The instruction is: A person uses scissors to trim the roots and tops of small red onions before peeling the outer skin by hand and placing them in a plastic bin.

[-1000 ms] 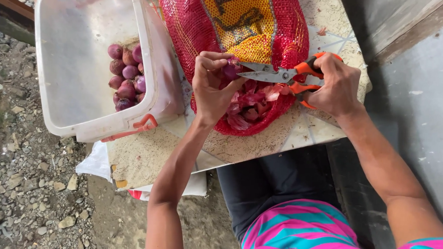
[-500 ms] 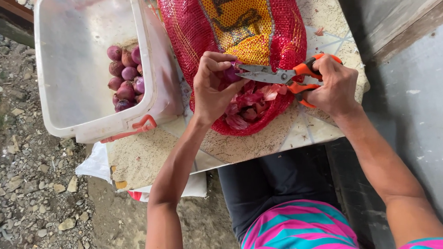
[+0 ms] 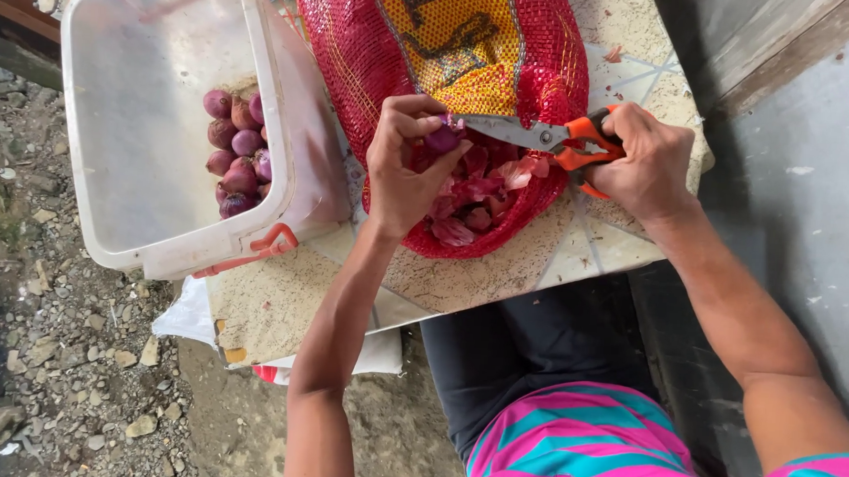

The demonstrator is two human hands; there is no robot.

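My left hand (image 3: 403,176) pinches a shallot (image 3: 441,139) over the red mesh sack (image 3: 357,45) (peelings drop in), steadying it for the scissors (image 3: 543,137) gripped in my right hand (image 3: 642,167).

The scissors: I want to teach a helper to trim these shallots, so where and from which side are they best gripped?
Take the scissors by the orange handle loops, from the right. The blades point left toward the shallot pinched in the left hand, so only the handle end is safe; the right hand already wraps it there, over the red mesh sack.
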